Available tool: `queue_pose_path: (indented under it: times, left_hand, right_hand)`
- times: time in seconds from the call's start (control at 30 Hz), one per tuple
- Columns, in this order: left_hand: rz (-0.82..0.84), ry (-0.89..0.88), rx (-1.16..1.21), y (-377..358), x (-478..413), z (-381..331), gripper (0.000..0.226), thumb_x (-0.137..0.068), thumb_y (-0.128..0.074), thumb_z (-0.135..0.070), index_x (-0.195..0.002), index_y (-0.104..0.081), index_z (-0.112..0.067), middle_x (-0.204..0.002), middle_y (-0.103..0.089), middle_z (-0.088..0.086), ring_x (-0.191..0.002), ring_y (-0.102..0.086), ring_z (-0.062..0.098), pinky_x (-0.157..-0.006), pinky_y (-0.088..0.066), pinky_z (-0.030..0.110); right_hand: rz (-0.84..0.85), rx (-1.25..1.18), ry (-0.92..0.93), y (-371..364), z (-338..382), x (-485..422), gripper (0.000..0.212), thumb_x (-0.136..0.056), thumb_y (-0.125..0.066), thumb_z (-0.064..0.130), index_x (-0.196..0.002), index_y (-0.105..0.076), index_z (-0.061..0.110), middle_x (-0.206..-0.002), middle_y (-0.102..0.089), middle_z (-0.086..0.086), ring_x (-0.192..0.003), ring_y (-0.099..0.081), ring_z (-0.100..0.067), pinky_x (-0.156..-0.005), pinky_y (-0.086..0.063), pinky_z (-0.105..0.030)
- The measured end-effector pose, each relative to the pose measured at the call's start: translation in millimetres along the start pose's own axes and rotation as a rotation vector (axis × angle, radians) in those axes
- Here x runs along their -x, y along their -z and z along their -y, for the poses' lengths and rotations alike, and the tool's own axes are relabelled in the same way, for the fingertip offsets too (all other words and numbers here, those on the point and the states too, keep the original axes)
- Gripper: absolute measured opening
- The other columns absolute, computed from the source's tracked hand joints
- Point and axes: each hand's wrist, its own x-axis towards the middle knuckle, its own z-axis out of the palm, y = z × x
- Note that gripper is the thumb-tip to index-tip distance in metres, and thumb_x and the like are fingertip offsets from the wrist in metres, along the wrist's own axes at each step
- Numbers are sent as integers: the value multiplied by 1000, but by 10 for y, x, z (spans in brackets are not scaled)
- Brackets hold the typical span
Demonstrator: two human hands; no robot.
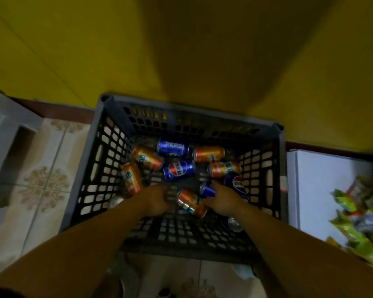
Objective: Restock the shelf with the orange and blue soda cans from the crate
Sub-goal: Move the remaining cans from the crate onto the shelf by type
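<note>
Orange can (192, 203) lies flat between your hands, long axis slanting toward your right wrist. Right hand (223, 201) clasps a blue can (207, 191). Left hand (156, 200) is curled; can't tell what it holds.

My left forearm (84, 244) and right forearm (289, 244) are bare along all that shows, wide at the near edge and narrowing toward the wrists. My left hand (156, 200) and right hand (222, 201) are bare as well, their fingers blurred. At the near left corner a dark strip (0, 293) crosses my arm; sleeve or shadow, I cannot tell.
</note>
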Motion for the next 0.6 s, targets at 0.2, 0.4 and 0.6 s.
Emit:
queue_pose_path:
  times: [0.2, 0.4, 0.6]
  left_hand:
    - [72, -4, 126, -382, -716, 152, 58, -87, -67, -14, -139, -42, -8, -140, -46, 13, -131, -44, 26, -109, -30, 26]
    - [124, 49, 257, -545, -990, 158, 51, -83, -69, -8, -129, -48, 3, -131, -51, 21, -123, -50, 34, -107, -38, 38]
    - [-101, 11, 352, -382, -661, -47, 48, -78, -72, -8, -122, -55, -7, -114, -61, 9, -105, -59, 22, -92, -48, 33]
  right_hand:
    - [158, -131, -138, -544, -288, -633, 38, -80, -67, 44, -106, -60, 17, -101, -64, -7, -91, -61, -21, -86, -51, -37]
    - [63, -476, -210, -828, -381, -726, 30, -86, -67, 19, -114, -58, 14, -104, -63, -5, -92, -60, -20, -75, -50, -28]
    - [-102, -613, -142, -669, -194, -292, 23, -86, -64, 13, -108, -57, 17, -87, -60, 0, -80, -59, -20, -71, -46, -30]
